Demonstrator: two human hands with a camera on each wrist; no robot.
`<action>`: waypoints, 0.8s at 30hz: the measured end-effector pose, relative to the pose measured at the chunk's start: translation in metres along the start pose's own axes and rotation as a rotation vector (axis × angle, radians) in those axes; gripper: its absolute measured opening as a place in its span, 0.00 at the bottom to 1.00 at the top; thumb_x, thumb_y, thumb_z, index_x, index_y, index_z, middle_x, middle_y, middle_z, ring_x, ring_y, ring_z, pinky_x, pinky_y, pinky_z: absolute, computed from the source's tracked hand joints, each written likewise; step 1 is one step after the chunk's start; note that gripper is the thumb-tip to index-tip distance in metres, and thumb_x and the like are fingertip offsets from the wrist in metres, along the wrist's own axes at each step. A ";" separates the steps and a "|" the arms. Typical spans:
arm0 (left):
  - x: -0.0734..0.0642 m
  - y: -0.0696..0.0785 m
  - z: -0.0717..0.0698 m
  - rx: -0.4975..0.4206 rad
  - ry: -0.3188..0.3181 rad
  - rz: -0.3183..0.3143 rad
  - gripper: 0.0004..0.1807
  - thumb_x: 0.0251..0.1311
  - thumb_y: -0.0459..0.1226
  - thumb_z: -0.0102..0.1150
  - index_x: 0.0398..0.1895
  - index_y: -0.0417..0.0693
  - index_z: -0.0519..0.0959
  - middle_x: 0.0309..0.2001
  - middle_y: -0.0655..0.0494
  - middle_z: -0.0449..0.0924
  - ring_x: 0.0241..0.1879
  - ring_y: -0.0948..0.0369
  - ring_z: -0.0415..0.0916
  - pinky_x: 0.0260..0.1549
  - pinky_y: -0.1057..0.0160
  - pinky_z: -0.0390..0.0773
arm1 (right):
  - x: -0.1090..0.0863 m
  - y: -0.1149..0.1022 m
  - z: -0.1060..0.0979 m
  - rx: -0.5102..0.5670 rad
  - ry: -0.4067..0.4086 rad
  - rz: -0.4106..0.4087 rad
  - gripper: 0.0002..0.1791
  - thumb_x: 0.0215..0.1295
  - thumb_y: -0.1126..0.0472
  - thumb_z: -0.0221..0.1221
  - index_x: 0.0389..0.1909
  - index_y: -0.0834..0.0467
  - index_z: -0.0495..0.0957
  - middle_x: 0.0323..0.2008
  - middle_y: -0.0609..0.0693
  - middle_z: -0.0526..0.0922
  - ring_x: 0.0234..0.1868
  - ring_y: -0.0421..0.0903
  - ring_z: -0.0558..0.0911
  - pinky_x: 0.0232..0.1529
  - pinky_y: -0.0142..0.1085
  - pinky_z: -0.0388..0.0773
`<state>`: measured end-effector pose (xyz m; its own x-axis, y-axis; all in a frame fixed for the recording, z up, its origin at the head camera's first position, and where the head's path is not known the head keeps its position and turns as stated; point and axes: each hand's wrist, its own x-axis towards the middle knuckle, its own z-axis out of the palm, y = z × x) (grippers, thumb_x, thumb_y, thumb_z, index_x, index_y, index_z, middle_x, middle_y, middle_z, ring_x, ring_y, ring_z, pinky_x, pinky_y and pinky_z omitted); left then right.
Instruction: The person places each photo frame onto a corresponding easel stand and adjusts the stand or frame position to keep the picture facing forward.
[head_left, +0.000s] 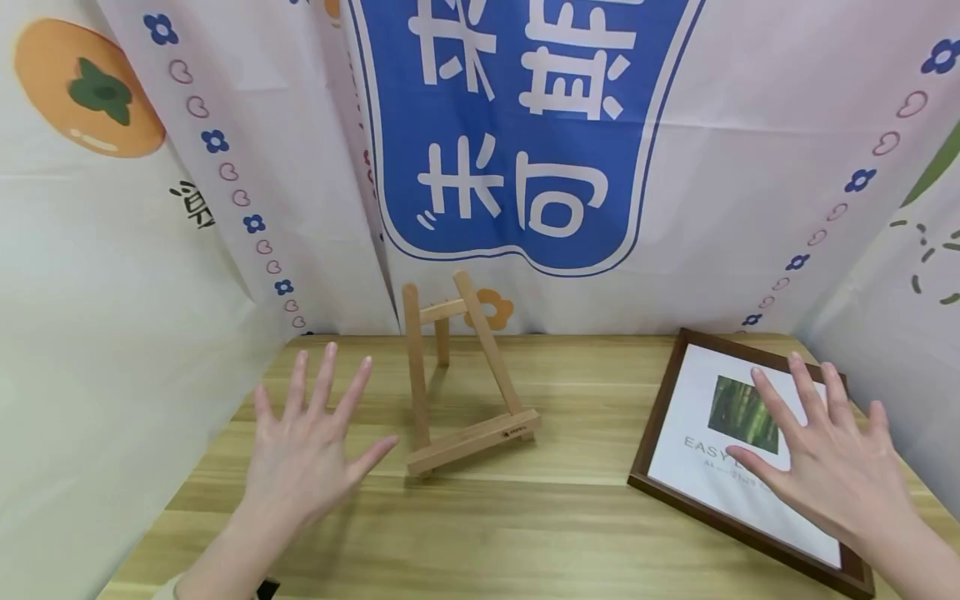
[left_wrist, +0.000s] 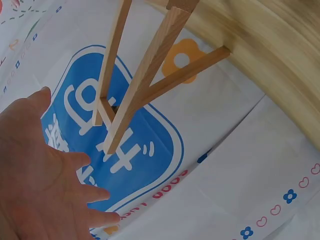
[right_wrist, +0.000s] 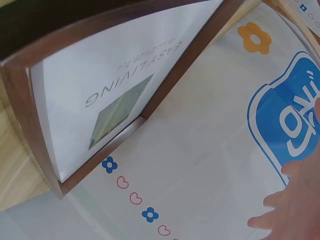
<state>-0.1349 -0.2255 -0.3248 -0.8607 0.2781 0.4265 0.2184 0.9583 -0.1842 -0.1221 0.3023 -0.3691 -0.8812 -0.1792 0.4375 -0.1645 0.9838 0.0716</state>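
Note:
A small wooden easel (head_left: 472, 439) stands on the table in the middle of the head view, its ledge turned toward the front. To its left my left hand (head_left: 302, 454) hovers with fingers spread, apart from the easel and holding nothing. In the left wrist view the easel's legs (left_wrist: 145, 80) rise beyond that hand (left_wrist: 45, 175). A dark brown picture frame (head_left: 750, 533) lies at the right, with a white insert and a green bamboo picture. Over it my right hand (head_left: 840, 458) is spread, covering part of the insert's lettering. The right wrist view shows the frame (right_wrist: 165, 87) beside the fingers (right_wrist: 280, 200).
The wood-grain table (head_left: 525, 533) meets a white printed cloth (head_left: 750, 208) at the back, with cloth also along both sides. A blue panel with white characters (head_left: 510, 208) is printed behind the easel. Something small and black (head_left: 267, 588) shows by the left wrist.

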 end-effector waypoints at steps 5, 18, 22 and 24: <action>0.005 0.002 -0.003 0.006 -0.002 0.015 0.53 0.55 0.71 0.47 0.79 0.62 0.43 0.77 0.45 0.33 0.74 0.44 0.28 0.63 0.29 0.31 | 0.001 0.002 0.000 -0.007 0.020 -0.015 0.57 0.52 0.26 0.58 0.78 0.44 0.44 0.76 0.60 0.40 0.74 0.63 0.40 0.53 0.74 0.48; 0.007 0.009 0.000 0.008 -0.072 0.030 0.50 0.59 0.72 0.41 0.79 0.62 0.39 0.77 0.45 0.31 0.73 0.41 0.30 0.63 0.30 0.29 | 0.004 0.002 -0.001 -0.004 0.001 -0.017 0.57 0.54 0.28 0.58 0.78 0.43 0.41 0.76 0.59 0.39 0.74 0.62 0.38 0.54 0.75 0.47; 0.009 0.015 0.002 0.002 -0.079 0.044 0.50 0.58 0.72 0.40 0.79 0.61 0.42 0.77 0.45 0.33 0.73 0.41 0.31 0.63 0.30 0.30 | 0.004 0.004 -0.002 -0.015 0.011 -0.026 0.57 0.54 0.27 0.57 0.78 0.43 0.41 0.76 0.60 0.40 0.74 0.63 0.41 0.52 0.75 0.50; 0.013 0.019 0.004 -0.005 -0.075 0.054 0.50 0.58 0.72 0.41 0.78 0.61 0.45 0.77 0.45 0.33 0.73 0.42 0.31 0.63 0.30 0.32 | 0.005 0.007 -0.001 -0.023 0.015 -0.027 0.57 0.54 0.27 0.57 0.78 0.44 0.41 0.76 0.59 0.38 0.73 0.64 0.43 0.50 0.74 0.52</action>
<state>-0.1434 -0.2037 -0.3267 -0.8797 0.3238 0.3484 0.2674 0.9425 -0.2006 -0.1270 0.3085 -0.3651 -0.8697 -0.2061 0.4486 -0.1783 0.9785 0.1038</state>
